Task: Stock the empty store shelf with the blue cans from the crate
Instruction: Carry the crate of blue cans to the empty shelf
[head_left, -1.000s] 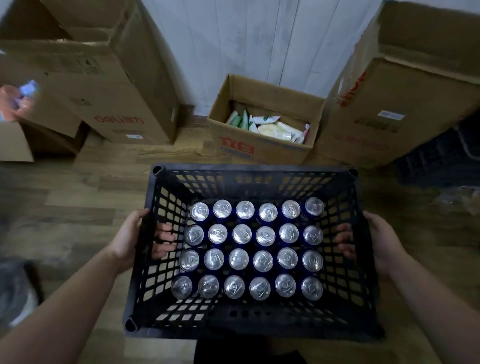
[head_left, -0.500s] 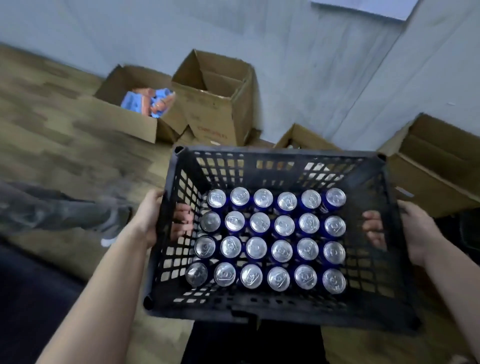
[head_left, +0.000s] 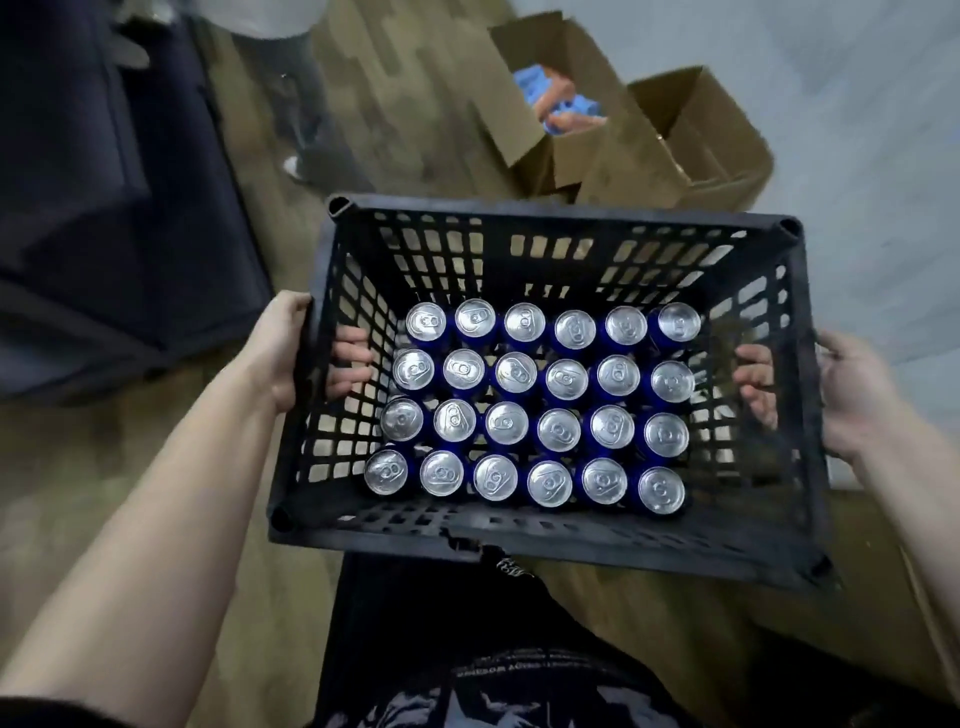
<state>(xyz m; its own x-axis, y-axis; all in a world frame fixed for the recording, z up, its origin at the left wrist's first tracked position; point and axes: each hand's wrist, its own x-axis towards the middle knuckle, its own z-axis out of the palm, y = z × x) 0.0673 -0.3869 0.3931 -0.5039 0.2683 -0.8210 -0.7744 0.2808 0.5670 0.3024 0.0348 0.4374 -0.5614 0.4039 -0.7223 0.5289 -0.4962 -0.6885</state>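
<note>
**Full crate carried in both hands, shelf not yet in sight**

Head view: The black crate (head_left: 545, 218) is held off the wooden floor (head_left: 405, 104) in front of the person's body. The left hand (head_left: 283, 358) grips its left wall with the fingers (head_left: 348, 358) curled in through the handle slot. The right hand (head_left: 857, 395) grips the right wall the same way, and its fingertips (head_left: 756, 364) show inside. The blue cans (head_left: 558, 431) stand upright on the crate bottom in four rows of six, silver tops up and packed close. None has been taken out, so stocking has not begun.

The step in hand looks like carrying the load to the shelf. To do it well, hold the crate level so the rows do not slide or tip. Share the weight evenly between both grips, and set it down near the shelf before letting go with either hand.

Much is unclear. A dark, blurred piece of furniture (head_left: 119, 208) fills the upper left, and I cannot tell whether it is the shelf. Two open cardboard boxes (head_left: 691, 150) sit beyond the crate. One holds blue and orange packets (head_left: 556, 98) too smeared to identify. The crate's underside is hidden, and the can sides mostly so.
</note>
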